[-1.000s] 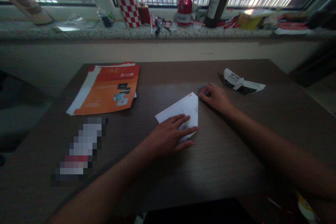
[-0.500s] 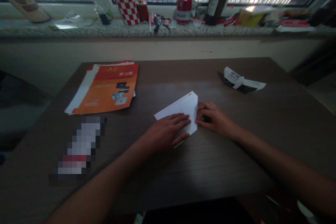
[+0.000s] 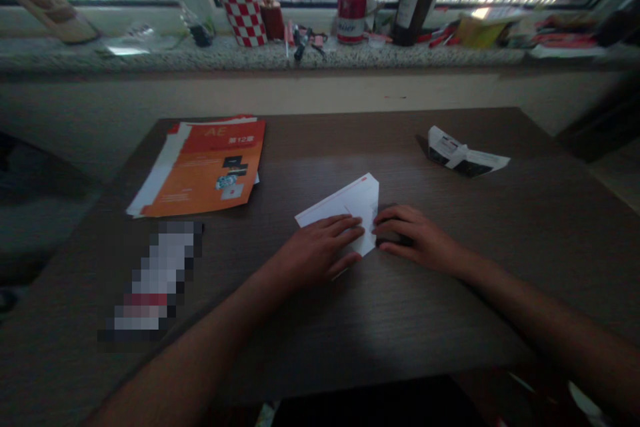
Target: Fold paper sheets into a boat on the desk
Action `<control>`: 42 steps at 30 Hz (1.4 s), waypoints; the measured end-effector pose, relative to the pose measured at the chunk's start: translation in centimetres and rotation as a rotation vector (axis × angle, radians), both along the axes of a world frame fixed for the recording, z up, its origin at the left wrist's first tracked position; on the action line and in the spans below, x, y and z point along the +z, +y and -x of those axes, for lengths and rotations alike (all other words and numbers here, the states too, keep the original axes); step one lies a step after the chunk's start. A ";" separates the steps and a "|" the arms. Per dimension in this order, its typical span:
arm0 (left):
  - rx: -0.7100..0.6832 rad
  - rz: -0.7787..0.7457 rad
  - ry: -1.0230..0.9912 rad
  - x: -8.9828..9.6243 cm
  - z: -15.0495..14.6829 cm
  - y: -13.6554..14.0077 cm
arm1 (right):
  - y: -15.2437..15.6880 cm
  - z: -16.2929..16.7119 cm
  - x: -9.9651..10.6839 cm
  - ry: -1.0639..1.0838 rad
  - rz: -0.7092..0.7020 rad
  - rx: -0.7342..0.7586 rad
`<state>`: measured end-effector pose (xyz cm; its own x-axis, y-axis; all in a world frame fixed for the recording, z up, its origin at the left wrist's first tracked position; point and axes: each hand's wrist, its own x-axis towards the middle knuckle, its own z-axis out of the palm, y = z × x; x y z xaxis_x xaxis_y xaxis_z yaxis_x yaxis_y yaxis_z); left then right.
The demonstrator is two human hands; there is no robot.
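A folded sheet of white paper (image 3: 367,203) lies in the middle of the brown table (image 3: 280,353), with a straight edge on its right side. My left hand (image 3: 323,248) rests flat on the paper, its fingers stretched to the right. At the paper's right edge is my right hand (image 3: 415,235), fingers slightly curved, with the thumb apart from the fingertips. Its fingertips are at or just touching the edge. Part of the paper is hidden beneath my left hand.
Orange booklets (image 3: 210,173) lie at the back left, with a pixelated flat object (image 3: 155,277) nearer me. A folded printed paper (image 3: 465,155) stands at the back right. The windowsill (image 3: 165,57) holds a red can (image 3: 351,13), a dark bottle (image 3: 417,0) and a checkered container (image 3: 240,3).
My right hand's thumb and fingers have spread apart, and the hand has shifted slightly down along the paper's edge. My left hand stays on the paper. The view has moved a little.
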<state>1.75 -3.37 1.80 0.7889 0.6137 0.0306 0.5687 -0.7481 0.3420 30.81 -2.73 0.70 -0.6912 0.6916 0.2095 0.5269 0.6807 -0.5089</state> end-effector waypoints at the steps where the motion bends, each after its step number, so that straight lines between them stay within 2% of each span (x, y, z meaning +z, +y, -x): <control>1: -0.001 -0.003 0.008 -0.1 0.0 0.1 | -0.2 -0.2 -0.1 -0.016 -0.030 0.009; 4: -0.012 -0.038 0.013 -0.3 0.0 0.3 | -1.0 -0.6 -0.2 -0.084 -0.111 0.051; 8: 0.003 -0.071 0.002 -0.5 0.2 0.4 | -1.5 -0.6 0.1 -0.113 -0.141 0.087; 14: 0.005 -0.045 0.012 -0.2 0.3 0.3 | -0.3 -0.1 0.3 -0.142 -0.173 -0.013; 23: -0.030 -0.038 0.013 -0.1 0.8 0.4 | 1.0 0.1 -1.2 -0.207 -0.167 0.001; 31: -0.021 -0.031 -0.008 0.0 0.8 0.3 | 1.0 -0.1 -1.2 -0.177 -0.160 -0.002; 42: -0.119 0.042 -0.022 1.0 1.9 0.8 | 1.0 -0.1 -1.0 -0.210 -0.146 0.004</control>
